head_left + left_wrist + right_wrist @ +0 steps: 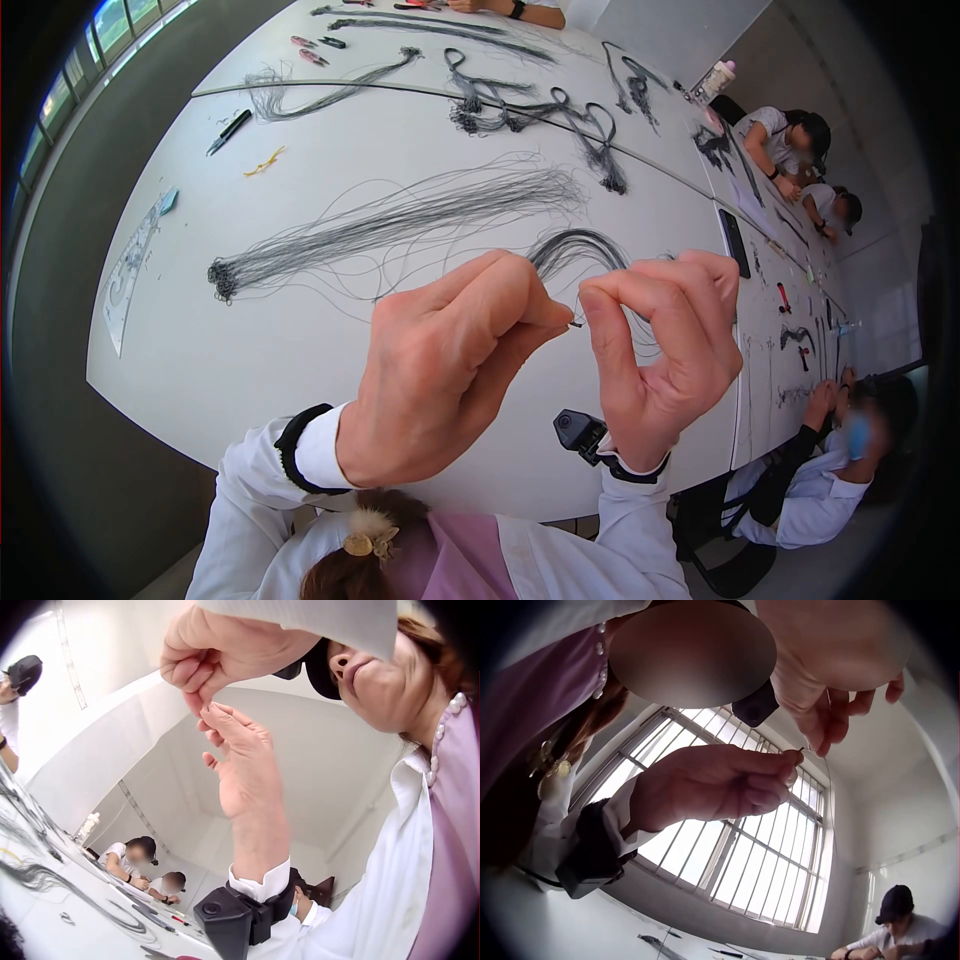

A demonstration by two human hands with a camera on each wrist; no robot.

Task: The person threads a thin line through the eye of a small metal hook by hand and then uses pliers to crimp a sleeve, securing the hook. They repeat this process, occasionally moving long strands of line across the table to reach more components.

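In the head view, my left hand (450, 365) pinches a tiny dark piece (576, 323) between thumb and forefinger. Facing it across a small gap, my right hand (675, 345) has thumb and forefinger together. The right wrist view shows a thin strand (829, 784) hanging from the right fingertips, with the dark tip (802, 750) held by the left hand (712, 786) beside them. Both hands are raised above the table. Behind them lies a long bundle of dark strands (400, 225), knotted at its left end, and a curved bundle (580, 243) partly hidden by the hands.
On the white table (250, 370) lie a black pen (230, 132), yellow ties (265, 162), a clear ruler (133, 270), small snips (313, 57) and further strand bundles (485, 105). A phone (733, 243) is at the right. Other people sit along the table's far and right sides.
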